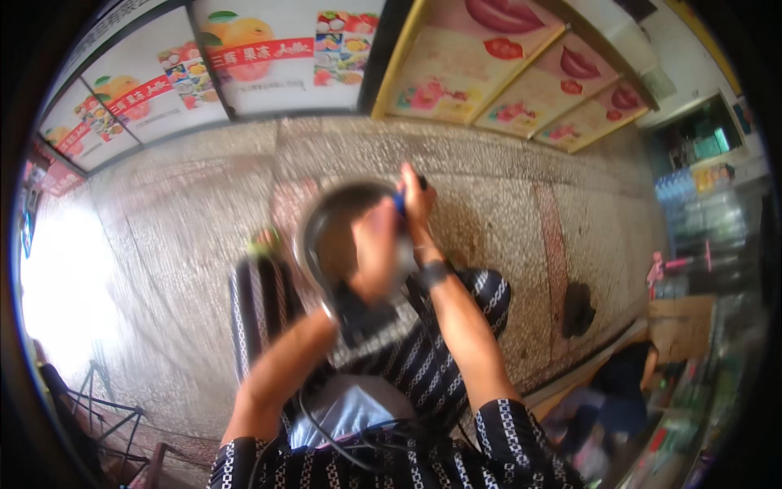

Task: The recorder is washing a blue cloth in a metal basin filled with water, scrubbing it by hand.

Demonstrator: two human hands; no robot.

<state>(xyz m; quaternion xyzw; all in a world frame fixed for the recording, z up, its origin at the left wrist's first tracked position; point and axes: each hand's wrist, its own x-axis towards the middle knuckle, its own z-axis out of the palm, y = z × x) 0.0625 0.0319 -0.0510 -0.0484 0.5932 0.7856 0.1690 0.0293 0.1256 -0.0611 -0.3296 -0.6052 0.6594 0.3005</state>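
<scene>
A round metal pan (pixel 333 244) with a dark inside is over the floor between my knees. My left hand (pixel 374 253) is blurred by motion and overlaps the pan's right part, with its palm side towards my right hand. Whether it holds anything is hidden by the blur. At the pan's right rim, the fingers of my right hand (pixel 416 198) are closed around a small blue and black object (pixel 399 203). Its black end sticks out past the fingers, and the rest is covered. I cannot tell whether this object is part of the pan. A dark band circles each wrist.
Patterned stone flooring (pixel 317 147) surrounds my legs. Ahead stand white fruit-printed panels (pixel 256 67) and a yellow-framed panelled case (pixel 464 79). A dark object (pixel 579 308) lies to the right. Beyond it are a cardboard box (pixel 681 327) and another person (pixel 617 379). A black metal stand (pixel 110 403) is at left.
</scene>
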